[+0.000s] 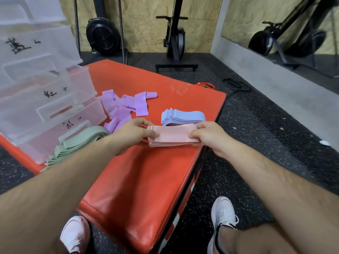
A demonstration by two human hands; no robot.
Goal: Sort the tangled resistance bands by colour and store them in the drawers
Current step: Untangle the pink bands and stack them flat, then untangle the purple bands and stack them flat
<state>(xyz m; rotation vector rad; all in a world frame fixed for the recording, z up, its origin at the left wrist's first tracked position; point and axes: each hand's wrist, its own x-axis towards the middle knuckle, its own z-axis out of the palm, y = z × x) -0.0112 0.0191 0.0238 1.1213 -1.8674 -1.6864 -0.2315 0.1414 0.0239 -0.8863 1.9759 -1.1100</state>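
Two hands hold the pink bands [172, 135] over the near right edge of the red mat [139, 180]: my left hand [134, 133] pinches one end, my right hand [207, 135] the other, each grip clamped on the stack. They look light, soft and floppy, so I judge holding both ends keeps them squared. Left lie green bands [78, 143]; beyond, blue bands [183, 117] stacked, purple bands [124, 107] loose. Far left, the drawers [45, 99] carry black handwriting I cannot read.
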